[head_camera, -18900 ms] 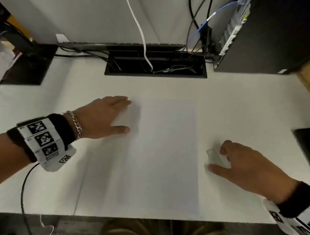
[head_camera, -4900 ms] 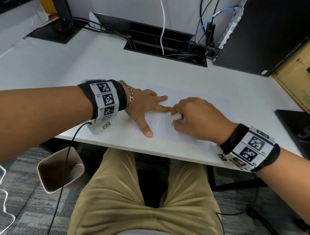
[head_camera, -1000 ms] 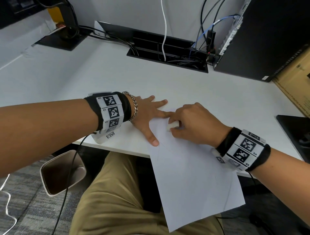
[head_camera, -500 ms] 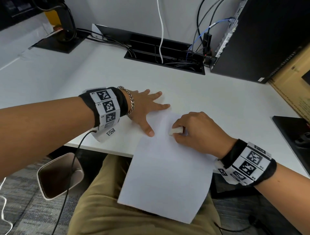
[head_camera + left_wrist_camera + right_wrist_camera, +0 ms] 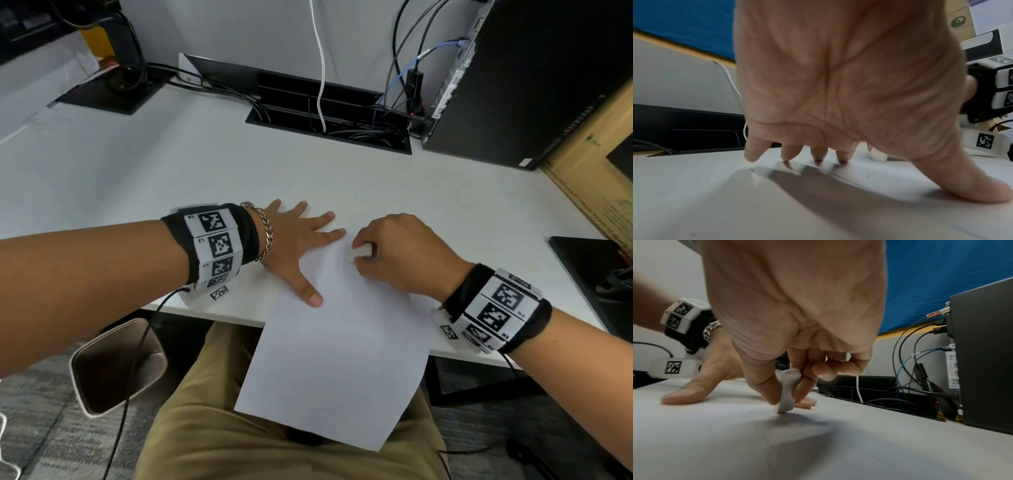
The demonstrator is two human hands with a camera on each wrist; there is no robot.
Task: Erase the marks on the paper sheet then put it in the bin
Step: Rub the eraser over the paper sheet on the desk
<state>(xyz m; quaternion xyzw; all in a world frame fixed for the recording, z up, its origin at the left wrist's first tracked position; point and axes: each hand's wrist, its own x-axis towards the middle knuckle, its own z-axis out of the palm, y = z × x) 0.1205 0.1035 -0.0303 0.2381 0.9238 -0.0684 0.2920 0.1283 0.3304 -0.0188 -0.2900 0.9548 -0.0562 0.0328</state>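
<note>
A white paper sheet [image 5: 337,353] lies at the desk's front edge, its lower half hanging over my lap. My left hand [image 5: 294,245] lies flat with spread fingers, its thumb and forefinger pressing the sheet's top left corner. My right hand [image 5: 394,253] pinches a small white eraser [image 5: 360,253] between thumb and fingers, its tip on the paper near the top edge; the right wrist view shows the eraser [image 5: 787,390] standing on end against the paper [image 5: 777,443]. Faint pencil marks show on the sheet. A brown bin [image 5: 116,365] stands on the floor at lower left.
A black computer tower [image 5: 534,78] stands at the desk's back right beside a cable tray [image 5: 329,116] full of wires. A cardboard box [image 5: 596,178] and a dark pad [image 5: 592,270] are on the right. A cable hangs from my left wrist past the bin.
The sheet has swung from slanting right to hanging straighter over my lap. My right hand with the eraser moved back up toward the left forefinger. The left hand stayed pressing.
</note>
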